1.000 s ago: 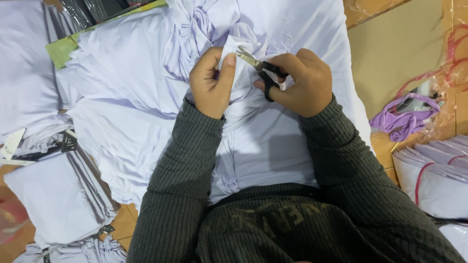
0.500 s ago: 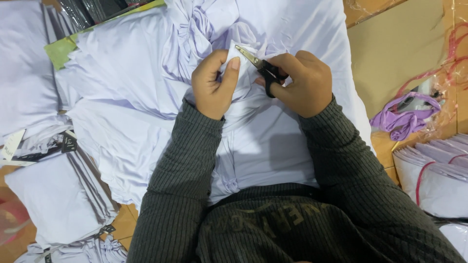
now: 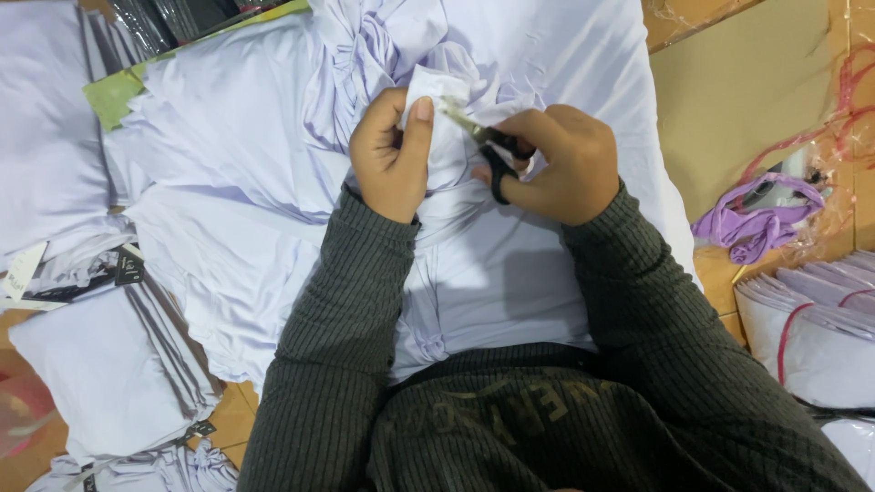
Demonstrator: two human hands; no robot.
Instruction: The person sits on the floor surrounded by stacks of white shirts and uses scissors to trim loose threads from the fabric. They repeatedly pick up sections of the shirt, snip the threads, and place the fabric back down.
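Observation:
A pale lilac-white garment (image 3: 510, 282) lies bunched across my lap. My left hand (image 3: 390, 159) pinches a raised fold of this cloth between thumb and fingers. My right hand (image 3: 556, 164) grips small black-handled thread snips (image 3: 481, 141), whose metal blades point up-left and touch the pinched fold just beside my left thumb. Both forearms wear dark grey ribbed sleeves.
A spread pile of the same pale garments (image 3: 228, 137) lies at upper left, and folded stacks with dark tags (image 3: 100, 383) sit at lower left. Brown cardboard (image 3: 738, 100) lies at right, with a crumpled purple cloth (image 3: 756, 214) and bundles tied with red cord (image 3: 811, 328).
Both hands have shifted slightly, the left gathering the fold higher. The snips' blades have moved in against the cloth beside the thumb.

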